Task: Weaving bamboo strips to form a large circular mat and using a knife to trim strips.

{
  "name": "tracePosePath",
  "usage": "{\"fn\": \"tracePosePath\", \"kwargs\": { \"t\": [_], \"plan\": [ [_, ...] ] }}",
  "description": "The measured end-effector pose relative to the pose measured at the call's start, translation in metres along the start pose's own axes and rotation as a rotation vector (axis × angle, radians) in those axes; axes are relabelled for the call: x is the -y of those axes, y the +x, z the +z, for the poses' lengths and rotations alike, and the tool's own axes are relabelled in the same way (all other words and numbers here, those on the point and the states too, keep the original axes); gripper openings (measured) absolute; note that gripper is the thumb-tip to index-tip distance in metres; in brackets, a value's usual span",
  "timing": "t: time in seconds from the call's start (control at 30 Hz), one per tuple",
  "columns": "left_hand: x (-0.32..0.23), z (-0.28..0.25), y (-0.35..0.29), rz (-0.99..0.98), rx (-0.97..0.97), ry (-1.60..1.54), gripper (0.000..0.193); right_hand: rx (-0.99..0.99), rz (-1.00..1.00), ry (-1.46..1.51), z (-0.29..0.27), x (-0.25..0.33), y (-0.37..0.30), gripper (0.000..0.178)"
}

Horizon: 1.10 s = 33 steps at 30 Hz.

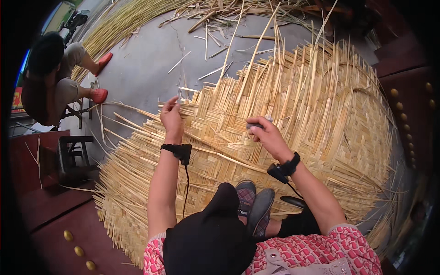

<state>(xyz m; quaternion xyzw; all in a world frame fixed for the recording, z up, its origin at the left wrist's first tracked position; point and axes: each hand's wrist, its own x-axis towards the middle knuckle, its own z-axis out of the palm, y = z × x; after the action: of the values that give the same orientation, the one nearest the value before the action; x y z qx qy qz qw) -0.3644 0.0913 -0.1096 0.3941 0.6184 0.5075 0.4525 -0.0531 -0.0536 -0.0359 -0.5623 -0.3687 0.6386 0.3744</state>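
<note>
A large woven mat (238, 137) of pale split-reed strips spreads over the ground around my feet. Many loose strip ends stick out along its far and left edges. My left hand (172, 121) is raised over the mat's far left edge, fingers curled and closed. Whatever they pinch, if anything, is too small to make out. Over the middle of the mat, my right hand (269, 137) is closed around a small dark grey object (253, 125); its kind cannot be told. Long unwoven strips (259, 50) rise from the far edge, beyond both hands.
Loose strips (211, 36) litter the grey floor (142, 59) beyond the mat. A long bundle of reeds (114, 32) lies at the far left. Another person in red shoes (98, 95) sits at left, near a dark stool (75, 156). Dark red panels with brass studs (79, 250) flank the mat.
</note>
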Motion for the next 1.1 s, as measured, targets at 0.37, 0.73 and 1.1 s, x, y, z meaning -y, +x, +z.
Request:
{"fn": "tracePosePath", "kwargs": {
  "t": [0.37,0.73,1.1],
  "plan": [
    [0.005,0.057,-0.154,0.632,0.759,1.162,0.101,0.015,0.083,-0.961,-0.080,-0.068,-0.282,0.026],
    [0.007,0.025,-0.190,0.425,0.439,1.255,0.094,-0.296,0.147,-1.137,-0.087,-0.029,-0.486,0.026],
    [-0.002,0.015,-0.188,0.663,0.547,1.462,0.087,-0.904,0.035,-1.131,-0.060,-0.165,-0.495,0.024]
  ]
}}
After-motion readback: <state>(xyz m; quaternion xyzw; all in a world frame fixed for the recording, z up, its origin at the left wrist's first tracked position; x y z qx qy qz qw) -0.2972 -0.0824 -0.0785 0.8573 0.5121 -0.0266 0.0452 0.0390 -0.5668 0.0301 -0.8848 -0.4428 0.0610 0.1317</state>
